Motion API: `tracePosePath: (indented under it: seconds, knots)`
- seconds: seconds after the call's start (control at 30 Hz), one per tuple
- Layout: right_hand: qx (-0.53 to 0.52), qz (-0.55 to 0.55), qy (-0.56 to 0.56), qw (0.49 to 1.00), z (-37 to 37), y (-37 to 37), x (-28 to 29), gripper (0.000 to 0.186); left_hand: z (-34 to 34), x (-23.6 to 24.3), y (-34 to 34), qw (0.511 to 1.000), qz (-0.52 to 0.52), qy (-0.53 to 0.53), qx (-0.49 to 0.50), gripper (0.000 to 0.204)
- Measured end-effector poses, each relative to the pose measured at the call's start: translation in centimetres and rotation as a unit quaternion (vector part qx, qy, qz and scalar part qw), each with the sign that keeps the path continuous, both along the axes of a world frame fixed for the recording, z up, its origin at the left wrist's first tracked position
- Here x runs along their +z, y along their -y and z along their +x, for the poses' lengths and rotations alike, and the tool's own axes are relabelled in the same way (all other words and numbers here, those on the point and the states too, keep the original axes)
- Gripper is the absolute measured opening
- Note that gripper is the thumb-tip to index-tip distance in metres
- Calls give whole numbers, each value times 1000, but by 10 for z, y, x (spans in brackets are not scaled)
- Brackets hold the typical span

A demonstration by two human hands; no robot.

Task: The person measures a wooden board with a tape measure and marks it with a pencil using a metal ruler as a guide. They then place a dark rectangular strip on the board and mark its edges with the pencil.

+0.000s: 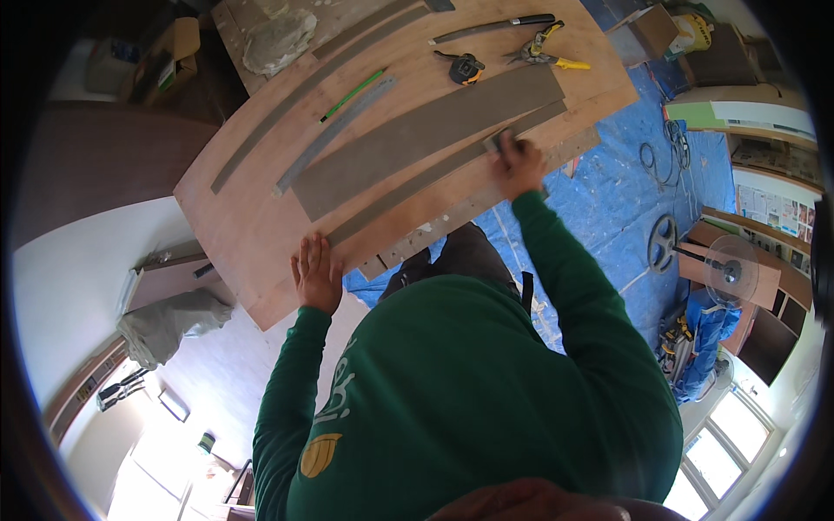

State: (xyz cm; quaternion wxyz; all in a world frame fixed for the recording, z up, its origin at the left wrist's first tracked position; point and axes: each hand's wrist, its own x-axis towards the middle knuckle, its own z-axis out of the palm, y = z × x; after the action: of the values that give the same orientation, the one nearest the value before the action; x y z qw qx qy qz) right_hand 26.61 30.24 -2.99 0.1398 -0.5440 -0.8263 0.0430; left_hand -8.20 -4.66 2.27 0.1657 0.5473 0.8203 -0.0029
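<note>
On a plywood board (252,234) lies a narrow grey-brown strip (417,184) along the near edge. My left hand (317,273) rests flat at the strip's left end, fingers stretched out and holding nothing. Toward the strip's right end, my right hand (519,167) is closed on a small dark block (497,141) that sits against the strip. That hand is slightly blurred, and its fingers hide much of the block. Just beyond the strip lies a wide grey-brown panel (426,135) of similar colour.
Farther back lie a metal ruler (334,132), a green pencil (352,95), a tape measure (466,69), yellow-handled snips (549,57), a black-handled tool (491,29) and a long thin strip (291,95). Blue sheeting (599,208) covers the floor at right, near a fan (731,271).
</note>
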Motion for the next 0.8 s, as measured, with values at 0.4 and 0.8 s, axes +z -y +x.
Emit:
tracePosePath:
  seconds: [0.4,0.8]
  knots:
    - [-141,-10,56,988,42,-81,22,58,0,-2,-1,1000,6,13,-3,62]
    - [345,-39,4,938,-130,102,48,52,-1,5,5,1000,16,-2,12,63]
